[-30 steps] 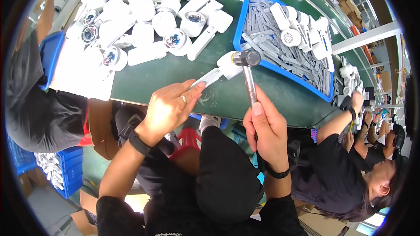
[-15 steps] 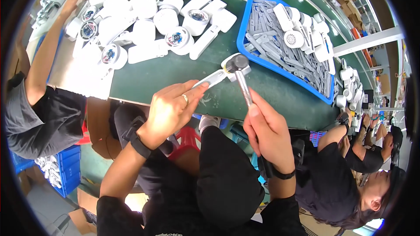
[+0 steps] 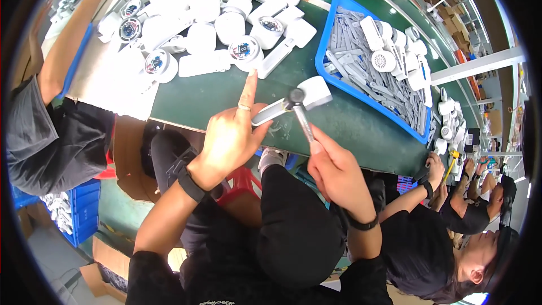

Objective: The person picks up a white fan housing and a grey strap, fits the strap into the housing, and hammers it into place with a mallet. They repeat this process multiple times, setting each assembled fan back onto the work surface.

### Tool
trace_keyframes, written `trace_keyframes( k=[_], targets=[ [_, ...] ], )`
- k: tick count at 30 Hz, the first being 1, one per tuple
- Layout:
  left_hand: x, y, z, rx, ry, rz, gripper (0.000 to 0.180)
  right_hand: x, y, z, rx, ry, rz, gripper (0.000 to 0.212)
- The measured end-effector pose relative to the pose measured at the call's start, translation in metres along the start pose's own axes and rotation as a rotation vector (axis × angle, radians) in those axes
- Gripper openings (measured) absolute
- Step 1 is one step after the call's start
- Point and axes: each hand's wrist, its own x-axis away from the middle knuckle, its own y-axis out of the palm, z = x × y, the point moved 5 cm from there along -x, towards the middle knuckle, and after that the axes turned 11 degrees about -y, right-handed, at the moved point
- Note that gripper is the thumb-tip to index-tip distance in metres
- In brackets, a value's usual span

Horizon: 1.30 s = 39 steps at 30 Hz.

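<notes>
Glare bleaches rounded white plastic housings [image 3: 202, 38] (my bare left hand [image 3: 228, 138] shines too); the fisheye rim is black.

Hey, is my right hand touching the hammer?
Touching. The head view shows the right hand gripping the hammer by its handle, thumb along it.

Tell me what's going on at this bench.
A person's left hand holds a white device by its handle, index finger pointing out. The right hand grips a hammer, its dark head over the device's joint; whether they touch is unclear. Beyond lie a pile of white devices and a blue tray of gray strips and more devices.
</notes>
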Motion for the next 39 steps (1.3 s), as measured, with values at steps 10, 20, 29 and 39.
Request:
trace_keyframes(
  k=[10,20,29,39],
  targets=[
    [0.006,-0.005,0.004,-0.006,0.108,0.095,0.104,0.005,-0.031,0.018,-0.148,-0.166,0.123,0.047],
    [-0.036,-0.075,0.044,-0.099,0.343,0.327,0.095,-0.013,-0.086,0.102,-0.308,-0.234,0.358,0.047],
    [-0.290,-0.237,-0.049,-0.536,-0.040,0.649,0.088,-0.017,-0.075,0.098,-0.023,-0.204,0.199,0.047],
    [-0.397,-0.258,-0.172,-0.741,-0.383,0.615,0.068,-0.012,-0.084,0.090,-0.057,-0.137,0.332,0.045]
  ],
)
